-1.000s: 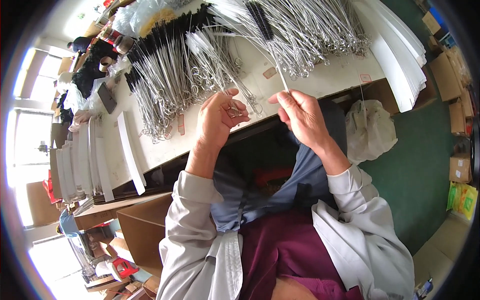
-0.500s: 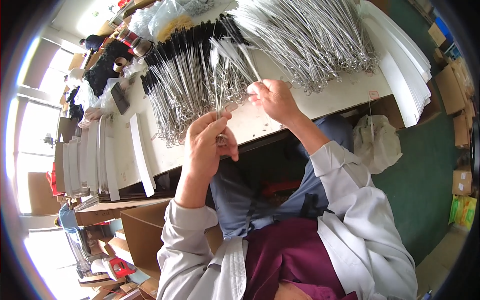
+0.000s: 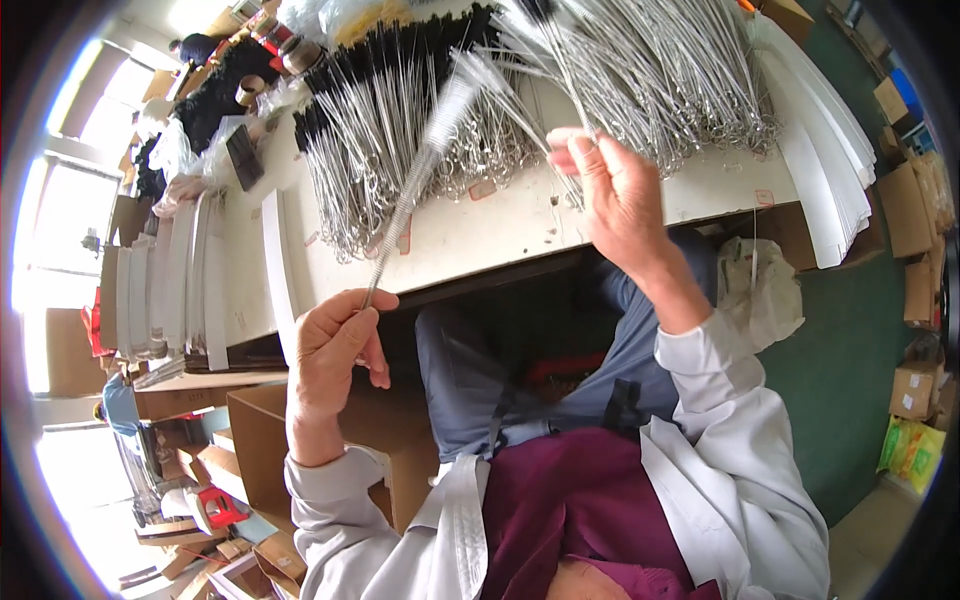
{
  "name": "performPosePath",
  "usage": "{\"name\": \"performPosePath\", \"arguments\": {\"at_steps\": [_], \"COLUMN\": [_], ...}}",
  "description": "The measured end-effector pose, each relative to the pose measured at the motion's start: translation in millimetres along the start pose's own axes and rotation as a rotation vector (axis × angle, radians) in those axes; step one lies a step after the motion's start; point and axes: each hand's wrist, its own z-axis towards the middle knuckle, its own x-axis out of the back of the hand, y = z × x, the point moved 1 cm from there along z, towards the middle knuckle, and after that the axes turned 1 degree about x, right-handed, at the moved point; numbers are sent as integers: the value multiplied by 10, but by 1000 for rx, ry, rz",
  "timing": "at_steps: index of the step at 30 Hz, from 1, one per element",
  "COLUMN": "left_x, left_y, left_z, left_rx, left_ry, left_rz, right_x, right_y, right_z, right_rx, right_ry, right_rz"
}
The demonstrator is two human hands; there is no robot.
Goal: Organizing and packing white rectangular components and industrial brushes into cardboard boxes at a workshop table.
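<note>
My left hand (image 3: pixel 335 345), at the left in front of the table edge, pinches the lower end of a wire-handled tube brush (image 3: pixel 405 205). Pale and smeared by motion, the brush slants up over the table; whether it is one or several I cannot tell. My right hand (image 3: pixel 625 195), over the table's front edge, has its fingers closed on the thin wire stem of a black-tipped tube brush (image 3: pixel 565 65). Beneath its fingers lie white-bristled brushes (image 3: pixel 510 100). Behind them is a heap of black-bristled brushes (image 3: pixel 375 100), their loop ends toward me.
A large pile of pale brushes (image 3: pixel 660 85) covers the table's (image 3: pixel 500 225) back right. White strips (image 3: pixel 810 140) are stacked at its right end, more strips (image 3: pixel 190 280) at its left. A cardboard box (image 3: pixel 265 450) stands below left; a plastic bag (image 3: pixel 755 290) hangs at right.
My hands have moved apart: the left down and to the left with its brush, the right to the right with the black-tipped brush. The view has shifted slightly.
</note>
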Motion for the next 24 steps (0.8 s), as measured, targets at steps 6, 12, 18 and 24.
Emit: {"name": "performPosePath", "arguments": {"at_steps": [6,12,18,24], "left_x": [-66,-49,97,-64], "left_y": [83,-55,-389,-513], "left_z": [35,274,262,257], "left_rx": [146,86,10,-92], "left_ry": [-316,-402,-221,-103], "left_rz": [274,232,67,110], "right_x": [-65,-131,67,86], "right_y": [-789,-582,-366,-265], "right_z": [107,-433,-787,-1021], "right_rx": [214,-466,-650,-717], "right_ry": [-583,-1047,-896,-777], "right_rz": [-189,169,144,146]}}
